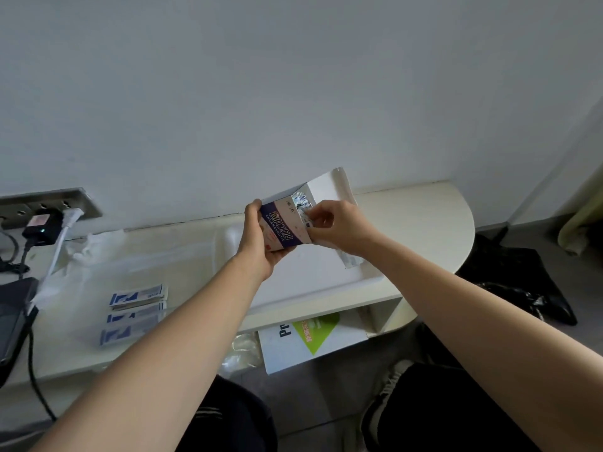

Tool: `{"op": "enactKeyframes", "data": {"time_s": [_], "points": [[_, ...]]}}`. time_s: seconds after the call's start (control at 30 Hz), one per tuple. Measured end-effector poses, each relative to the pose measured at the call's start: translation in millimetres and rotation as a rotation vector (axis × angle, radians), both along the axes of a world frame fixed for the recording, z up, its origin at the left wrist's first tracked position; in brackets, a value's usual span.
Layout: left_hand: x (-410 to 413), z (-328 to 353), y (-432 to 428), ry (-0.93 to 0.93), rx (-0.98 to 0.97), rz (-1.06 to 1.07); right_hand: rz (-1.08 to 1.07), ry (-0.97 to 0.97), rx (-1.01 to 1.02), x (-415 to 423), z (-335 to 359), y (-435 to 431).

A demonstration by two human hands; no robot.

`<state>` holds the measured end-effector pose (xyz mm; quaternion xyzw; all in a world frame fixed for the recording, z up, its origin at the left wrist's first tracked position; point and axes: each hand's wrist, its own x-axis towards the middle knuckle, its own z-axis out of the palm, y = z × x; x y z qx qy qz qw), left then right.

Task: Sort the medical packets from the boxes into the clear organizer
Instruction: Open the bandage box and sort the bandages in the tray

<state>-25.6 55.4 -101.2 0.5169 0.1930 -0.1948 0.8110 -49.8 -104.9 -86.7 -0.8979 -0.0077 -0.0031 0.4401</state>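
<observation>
The packets point(301, 203) sit in the open mouth of the box point(284, 226), pinched between the fingertips of the right hand point(339, 230). The left hand point(257, 243) grips the box, fingers wrapped round its lower end, above the table point(424, 216). Below and left of the fingers, blue packets point(137, 296) appear to lie in the organizer point(195, 256). Judgement: sorting is partly done, and this box's contents remain to be moved.
</observation>
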Motion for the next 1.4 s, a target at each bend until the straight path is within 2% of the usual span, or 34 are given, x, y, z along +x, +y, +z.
{"op": "enactKeyframes", "data": {"time_s": [0.17, 0.3, 0.5, 0.6, 0.67, 0.73, 0.97, 1.1, 1.4], "points": [[2.8, -0.8, 7.1, -0.010, 0.097, -0.025, -0.051, -0.054, -0.125, 10.0, -8.2, 10.8], [6.5, 4.5, 16.6, -0.022, 0.122, 0.015, -0.097, -0.079, -0.021, 15.9, -12.3, 5.9], [5.9, 5.5, 21.2, -0.016, 0.114, 0.056, -0.161, -0.017, 0.201, 11.6, -18.4, -1.6], [-0.7, 7.9, 15.2, 0.005, 0.101, 0.020, -0.105, 0.033, 0.261, 10.5, -16.0, 2.4], [-2.2, 9.5, 12.2, 0.005, 0.100, 0.014, -0.039, 0.066, 0.217, 10.2, -13.7, 5.1], [-1.7, 10.8, 11.2, -0.001, 0.091, 0.024, -0.020, 0.011, 0.112, 11.7, -12.7, 6.6], [3.6, 14.0, 10.4, 0.007, 0.068, 0.100, -0.159, -0.109, 0.222, 18.2, -14.5, 2.7], [6.1, 11.5, 10.7, 0.032, 0.078, 0.142, -0.148, -0.059, 0.369, 20.0, -16.6, 1.0], [12.7, 11.2, 17.8, 0.000, 0.048, 0.260, -0.364, -0.021, 0.808, 22.1, -11.5, -10.8]]}}
